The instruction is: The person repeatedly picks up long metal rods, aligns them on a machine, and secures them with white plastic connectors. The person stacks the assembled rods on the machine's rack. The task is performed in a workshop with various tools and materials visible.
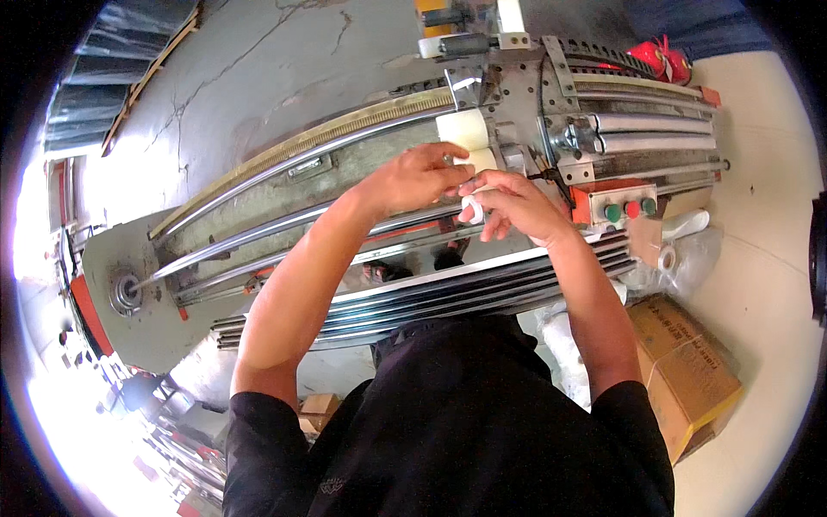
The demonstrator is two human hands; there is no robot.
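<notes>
My left hand (418, 178) reaches in over the machine, its fingers bent and their tips drawn together beside a cream roll (484, 158). Whatever they pinch, if anything, is too small to make out. Close against it, my right hand (515, 205) has its upper fingertips pressed together near the left fingertips, while its lower fingers hang loosely apart. A white strip or wrap (473, 209) goes round one right finger; I cannot tell if it is tape. Just beyond both hands sits another cream roll (463, 130), under a metal carriage plate (512, 90).
Long polished rods (250, 237) run along the machine bed. Right of my hands is an orange control box (613, 205) with green and red buttons. Black bars (465, 291) lie along the near side. A cardboard box (685, 370) and clear plastic wrapping (693, 258) are at the right.
</notes>
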